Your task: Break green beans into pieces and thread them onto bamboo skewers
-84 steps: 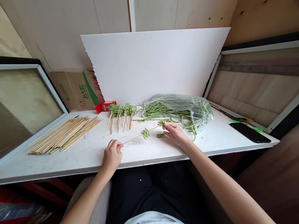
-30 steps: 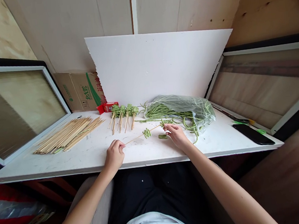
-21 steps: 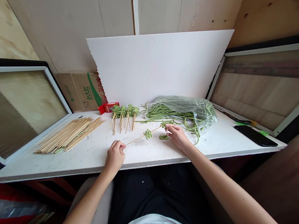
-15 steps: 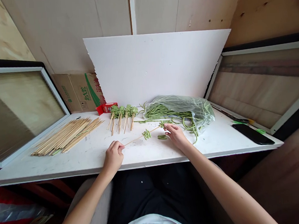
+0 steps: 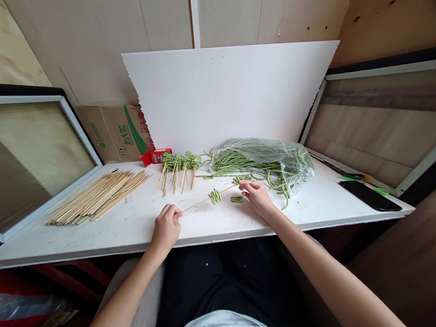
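Observation:
A thin bamboo skewer slants up to the right between my two hands, just above the white table. My left hand is closed on its lower left end. Folded green bean pieces are threaded around the middle of the skewer. At the upper right end, my right hand pinches the skewer near its tip; whether a bean piece is also in those fingers is hidden. Below the skewer, beside my right hand, a few cut bean pieces lie on the table. More cut beans show just behind the right fingertips.
A pile of bare skewers lies at the left. Several bean skewers sit at the back by a red box. Long beans spill from a plastic bag. A black phone lies near the right edge.
Almost nothing differs. Both hands and the skewer keep nearly the same pose, and the view has shifted very slightly.

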Demonstrator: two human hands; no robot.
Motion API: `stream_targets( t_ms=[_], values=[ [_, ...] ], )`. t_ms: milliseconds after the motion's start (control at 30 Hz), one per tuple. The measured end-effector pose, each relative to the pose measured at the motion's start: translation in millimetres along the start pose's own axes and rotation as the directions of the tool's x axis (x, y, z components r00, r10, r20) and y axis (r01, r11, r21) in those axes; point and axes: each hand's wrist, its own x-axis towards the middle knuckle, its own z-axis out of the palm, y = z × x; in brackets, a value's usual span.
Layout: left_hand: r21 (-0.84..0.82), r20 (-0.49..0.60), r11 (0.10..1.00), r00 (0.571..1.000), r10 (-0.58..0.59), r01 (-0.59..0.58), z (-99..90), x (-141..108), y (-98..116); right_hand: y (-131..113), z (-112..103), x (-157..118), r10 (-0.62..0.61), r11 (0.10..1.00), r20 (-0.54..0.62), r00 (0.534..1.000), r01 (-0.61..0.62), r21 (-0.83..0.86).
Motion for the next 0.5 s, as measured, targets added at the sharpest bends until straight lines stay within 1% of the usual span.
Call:
stream_targets(
  t_ms=[100,300,500],
  values=[
    [0.003,0.003,1.000,1.000,0.002,-0.002,-0.5,0,1,-1,4,-2,0.003,1.000,-0.074,0.997,-0.001,0.021],
    [0.006,0.003,1.000,1.000,-0.001,0.001,-1.0,0,0,-6,13,-9,0.048,0.996,-0.070,0.996,-0.043,0.075],
    [0.017,0.000,1.000,1.000,0.004,-0.004,-1.0,0,-1,-8,18,-14,0.036,0.996,-0.073,0.997,-0.030,0.083]
  ],
)
